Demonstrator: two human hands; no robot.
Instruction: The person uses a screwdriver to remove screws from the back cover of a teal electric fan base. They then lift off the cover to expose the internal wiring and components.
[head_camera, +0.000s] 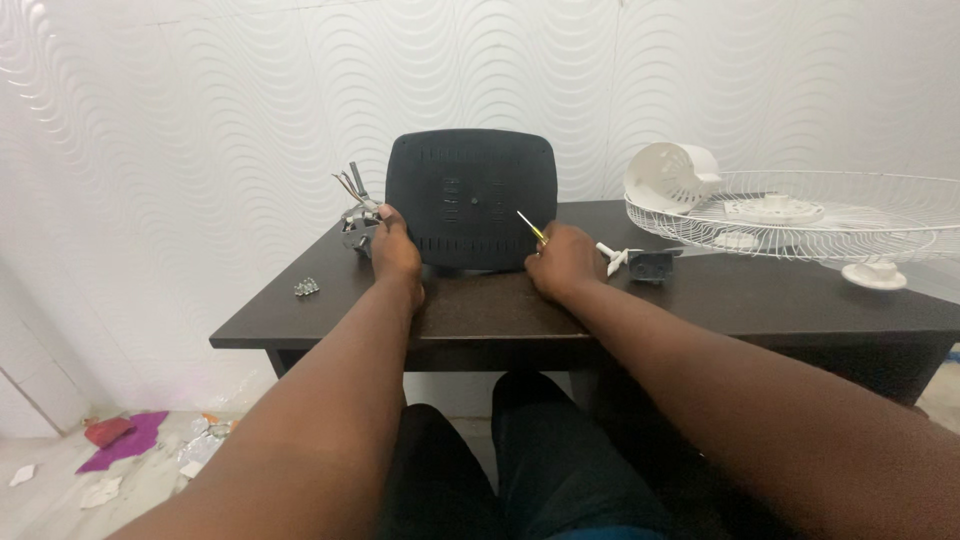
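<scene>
Black plastic housing (471, 198), rounded and slotted, is standing upright on the dark table (760, 300), near its back edge against the wavy white wall. Left hand (394, 252) is pressing against the housing's lower left side, fingers curled on its edge. Right hand (563, 262) is bracing the lower right corner while pinching a slim yellow-handled screwdriver (531, 227), tip pointing up and left toward the housing's face.

Progress, as a judgement: dismantling is looking well along. A white wire fan guard (810, 225) is lying flat at the table's right, a white plastic motor cover (668, 172) behind it, a white round cap (873, 275) in front. A metal part with loose wires (356, 215) is sitting just beside the left hand. A few small screws (306, 287) are lying at the table's left, well apart from the housing. A small black piece (651, 267) and a white stub (610, 257) are lying just right of the right hand.

Whether any fasteners are remaining in the housing: cannot tell.

Packages, labels, signs: none readable on the table. Purple scrap (125, 440) and torn paper litter are lying on the floor, lower left.
</scene>
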